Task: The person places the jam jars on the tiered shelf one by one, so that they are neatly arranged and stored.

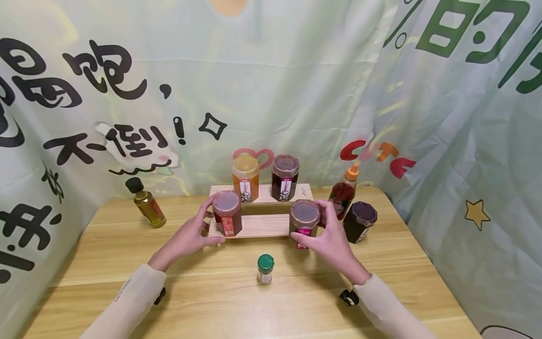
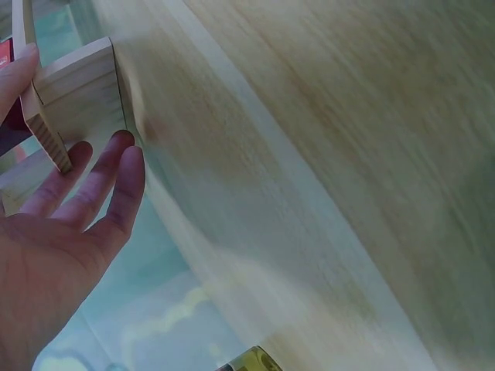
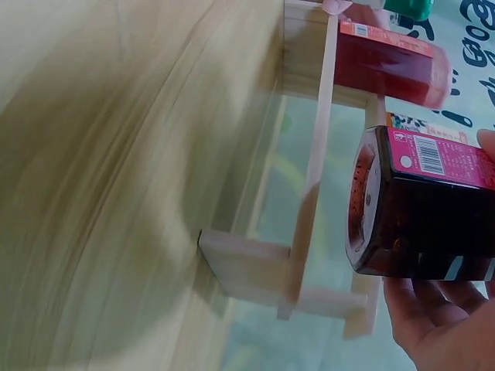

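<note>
A dark jar with a pink label (image 1: 304, 216) is gripped by my right hand (image 1: 332, 235) at the right end of the lower shelf. The right wrist view shows its base (image 3: 365, 202) apart from the board. My left hand (image 1: 195, 235) is at the left end of the two-step wooden rack (image 1: 267, 226), thumb at the lower board's front edge and fingers behind its end. Beside that hand, a red-labelled dark jar (image 1: 227, 214) stands on the lower board. An amber jar (image 1: 246, 179) and another dark jar (image 1: 285, 179) stand on the upper board.
A green-capped shaker (image 1: 265, 269) stands in front of the rack. To the right are an orange-capped sauce bottle (image 1: 344, 190) and a dark jar (image 1: 360, 222). A black-capped oil bottle (image 1: 146, 202) stands at the left. Printed cloth (image 1: 271, 94) hangs around the table.
</note>
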Motion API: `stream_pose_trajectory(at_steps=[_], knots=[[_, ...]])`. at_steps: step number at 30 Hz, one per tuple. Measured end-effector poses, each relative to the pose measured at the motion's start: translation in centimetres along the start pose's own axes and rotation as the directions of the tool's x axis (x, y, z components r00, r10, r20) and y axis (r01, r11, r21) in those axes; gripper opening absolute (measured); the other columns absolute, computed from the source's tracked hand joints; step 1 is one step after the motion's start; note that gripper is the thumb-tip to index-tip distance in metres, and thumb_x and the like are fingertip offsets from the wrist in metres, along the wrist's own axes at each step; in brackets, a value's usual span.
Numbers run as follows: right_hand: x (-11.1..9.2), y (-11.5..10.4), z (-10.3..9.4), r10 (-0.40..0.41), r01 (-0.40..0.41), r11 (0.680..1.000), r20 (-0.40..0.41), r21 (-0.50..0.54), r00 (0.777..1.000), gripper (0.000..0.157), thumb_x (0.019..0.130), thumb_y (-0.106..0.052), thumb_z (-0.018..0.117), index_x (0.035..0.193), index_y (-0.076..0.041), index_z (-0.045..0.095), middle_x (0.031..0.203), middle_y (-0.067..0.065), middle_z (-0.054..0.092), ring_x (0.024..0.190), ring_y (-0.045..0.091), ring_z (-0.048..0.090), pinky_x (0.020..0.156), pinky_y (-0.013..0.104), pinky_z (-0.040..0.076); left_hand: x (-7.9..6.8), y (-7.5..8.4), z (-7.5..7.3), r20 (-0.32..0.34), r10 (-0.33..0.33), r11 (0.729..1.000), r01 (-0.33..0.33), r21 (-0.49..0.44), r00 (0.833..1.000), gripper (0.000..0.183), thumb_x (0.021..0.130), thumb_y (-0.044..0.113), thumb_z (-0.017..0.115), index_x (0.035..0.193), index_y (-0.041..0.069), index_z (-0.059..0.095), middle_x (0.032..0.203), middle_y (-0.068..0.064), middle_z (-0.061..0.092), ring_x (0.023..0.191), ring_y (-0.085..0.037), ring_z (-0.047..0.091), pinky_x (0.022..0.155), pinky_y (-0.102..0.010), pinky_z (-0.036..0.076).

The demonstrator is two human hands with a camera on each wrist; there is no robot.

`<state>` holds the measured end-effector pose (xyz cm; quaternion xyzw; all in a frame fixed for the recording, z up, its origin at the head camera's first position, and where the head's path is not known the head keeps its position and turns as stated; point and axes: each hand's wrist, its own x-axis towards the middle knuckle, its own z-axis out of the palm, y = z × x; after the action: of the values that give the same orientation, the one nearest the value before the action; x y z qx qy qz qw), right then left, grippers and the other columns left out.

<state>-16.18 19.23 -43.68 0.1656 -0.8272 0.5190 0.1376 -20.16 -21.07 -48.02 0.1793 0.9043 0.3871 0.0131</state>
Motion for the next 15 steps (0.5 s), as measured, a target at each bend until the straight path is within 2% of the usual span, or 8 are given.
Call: stream_pose_trajectory(at_steps=[9,15], knots=[[1.2,-0.2,2.7,-0.004,0.002,0.997,0.027,0.074,1.0,0.092,0.078,-0.016,0.103,0.149,-0.011,0.045,0.134,0.008,0.066,0.122,0.022,0.065,0.104,0.048,0.055,0.0,-0.1,-0.1,-0.006,0.002,1.0,-0.002,-0.012,1.0,0.125,0.087,0.026,0.097,0.176,0.034,0.008,0.146,-0.024,0.058,0.109,-0.035,0.068,0.09,-0.056,0.057],[1.7,-0.1,4.6,-0.004,-0.002,0.993,0.053,0.117,0.999,0.091,0.079,-0.015,0.102,0.151,-0.013,0.045,0.136,0.008,0.067,0.125,0.024,0.065,0.106,0.05,0.054,0.0,0.0,0.0,-0.005,0.012,1.0,-0.012,-0.011,1.0,0.125,0.087,0.028,0.097,0.175,0.035,0.008,0.144,-0.024,0.059,0.109,-0.034,0.068,0.089,-0.055,0.057]])
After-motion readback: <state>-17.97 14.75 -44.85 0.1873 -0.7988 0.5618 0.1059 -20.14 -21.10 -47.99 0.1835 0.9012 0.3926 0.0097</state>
